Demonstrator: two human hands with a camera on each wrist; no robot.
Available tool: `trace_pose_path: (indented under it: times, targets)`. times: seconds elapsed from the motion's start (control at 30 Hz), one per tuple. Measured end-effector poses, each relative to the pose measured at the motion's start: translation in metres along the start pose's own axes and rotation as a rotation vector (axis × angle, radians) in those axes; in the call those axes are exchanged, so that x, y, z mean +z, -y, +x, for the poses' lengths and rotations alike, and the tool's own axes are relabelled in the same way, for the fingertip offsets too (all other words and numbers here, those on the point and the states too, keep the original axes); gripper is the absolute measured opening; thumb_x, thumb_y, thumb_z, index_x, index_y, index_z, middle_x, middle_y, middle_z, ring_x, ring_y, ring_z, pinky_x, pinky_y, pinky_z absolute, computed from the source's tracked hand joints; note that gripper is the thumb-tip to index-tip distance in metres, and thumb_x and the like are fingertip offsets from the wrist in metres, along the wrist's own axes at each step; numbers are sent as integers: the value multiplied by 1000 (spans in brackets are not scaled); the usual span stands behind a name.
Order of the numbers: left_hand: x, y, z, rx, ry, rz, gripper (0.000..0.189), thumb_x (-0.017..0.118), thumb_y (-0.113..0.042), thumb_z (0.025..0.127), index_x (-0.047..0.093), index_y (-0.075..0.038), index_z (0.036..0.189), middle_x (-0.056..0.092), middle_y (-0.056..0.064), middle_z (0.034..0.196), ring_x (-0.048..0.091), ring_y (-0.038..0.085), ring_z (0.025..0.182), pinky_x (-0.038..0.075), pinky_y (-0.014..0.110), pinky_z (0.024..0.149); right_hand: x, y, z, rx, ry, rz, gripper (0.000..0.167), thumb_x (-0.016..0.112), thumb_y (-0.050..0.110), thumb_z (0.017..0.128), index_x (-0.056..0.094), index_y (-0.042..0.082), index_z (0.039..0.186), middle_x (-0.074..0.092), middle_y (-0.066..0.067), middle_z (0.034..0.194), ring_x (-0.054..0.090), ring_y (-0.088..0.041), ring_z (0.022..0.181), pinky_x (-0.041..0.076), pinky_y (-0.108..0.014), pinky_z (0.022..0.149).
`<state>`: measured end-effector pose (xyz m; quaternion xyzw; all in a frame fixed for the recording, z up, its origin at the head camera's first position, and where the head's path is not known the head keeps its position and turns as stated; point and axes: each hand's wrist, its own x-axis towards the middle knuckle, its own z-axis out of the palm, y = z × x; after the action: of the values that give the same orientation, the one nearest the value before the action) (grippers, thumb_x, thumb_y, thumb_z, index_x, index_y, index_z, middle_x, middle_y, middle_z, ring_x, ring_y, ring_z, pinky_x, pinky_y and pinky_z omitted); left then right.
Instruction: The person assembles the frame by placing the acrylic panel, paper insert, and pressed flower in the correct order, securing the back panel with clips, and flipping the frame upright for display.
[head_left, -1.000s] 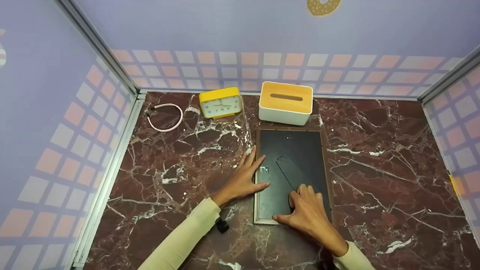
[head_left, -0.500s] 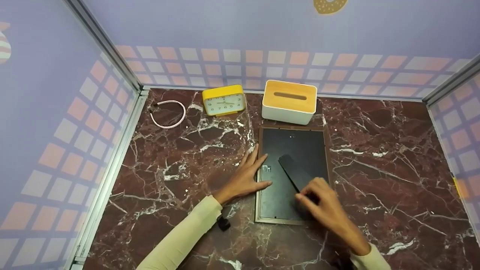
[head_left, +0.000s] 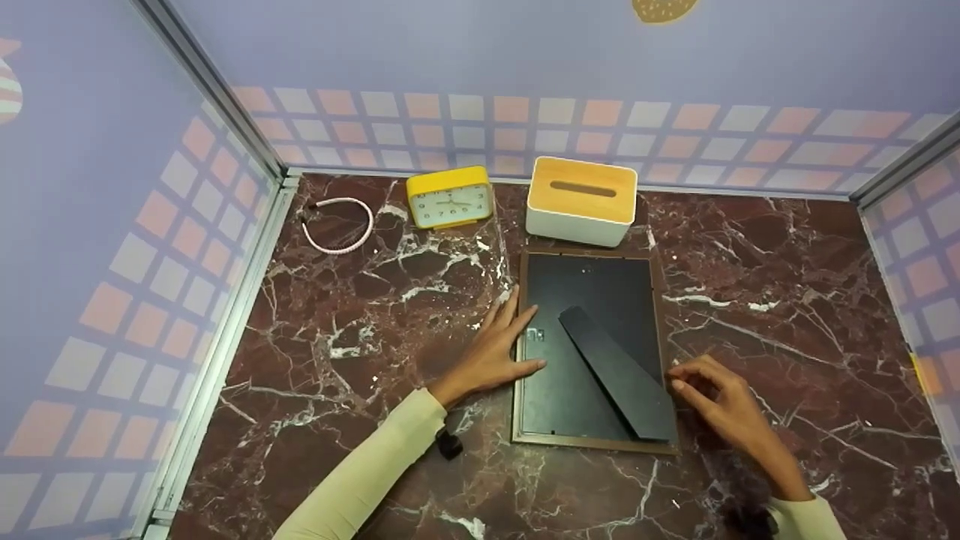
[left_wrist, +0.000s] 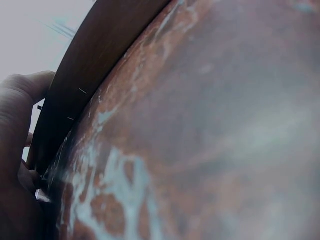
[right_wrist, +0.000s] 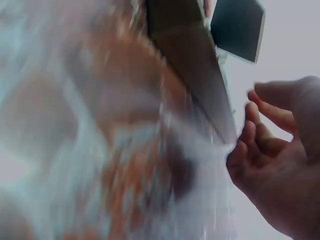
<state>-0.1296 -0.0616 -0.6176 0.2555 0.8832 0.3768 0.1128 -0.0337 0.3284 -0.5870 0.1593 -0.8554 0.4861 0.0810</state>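
Note:
A picture frame (head_left: 570, 405) lies face down on the table, its black back up and a thin brown border around it. Its black easel stand (head_left: 622, 375) slants across the back toward the lower right corner, lifted at its wide lower end. My left hand (head_left: 491, 356) rests at the frame's left edge, fingers spread and the thumb over the backing. Just off the right edge is my right hand (head_left: 720, 397), its fingers loosely bent and holding nothing. In the right wrist view the fingertips (right_wrist: 245, 145) show close to the frame's side, with the raised stand above.
Behind the frame stands a white tissue box (head_left: 581, 202) with a wooden lid. A yellow alarm clock (head_left: 450, 199) is to its left, and a pale pink headband (head_left: 337, 225) lies farther left. Patterned wall panels enclose the marble-look table (head_left: 337, 442) at the back and sides.
The stand has been lifted from flat against the backing. My right hand has let go of it and moved right, off the frame. The left hand has stayed at the left edge.

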Motion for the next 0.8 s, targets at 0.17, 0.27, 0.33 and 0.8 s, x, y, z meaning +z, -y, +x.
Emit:
trace_pose_path:
  times: [0.17,0.27,0.33,0.8]
  targets:
    - [0,0,0,-13,-2,16,97,79,-55,98,34,-17,175,-5,11,186,1,51,167,24,79,126,-10,-15,-9,31,174,46,35,82,-12,91,81,5,121,69,-6,98,59,-15,77,50,-22,66]
    - [1,1,0,-10,-1,12,97,79,-55,98,34,-17,175,-6,11,186,2,51,167,24,79,125,-13,-18,-11,9,229,88,44,84,-10,89,78,3,130,66,-9,100,57,-19,80,49,-24,68]
    - [1,1,0,-8,0,11,97,78,-56,98,34,-16,175,-6,11,186,2,51,167,24,80,125,-14,-19,-11,-8,249,103,48,85,-11,87,77,1,133,65,-11,101,56,-22,81,48,-26,69]
    - [1,0,1,2,-6,-10,97,80,-53,97,35,-14,174,-6,12,186,3,51,167,23,79,126,-15,-25,-10,-68,280,110,52,86,-13,83,78,1,132,70,-10,108,54,-24,84,46,-30,72]
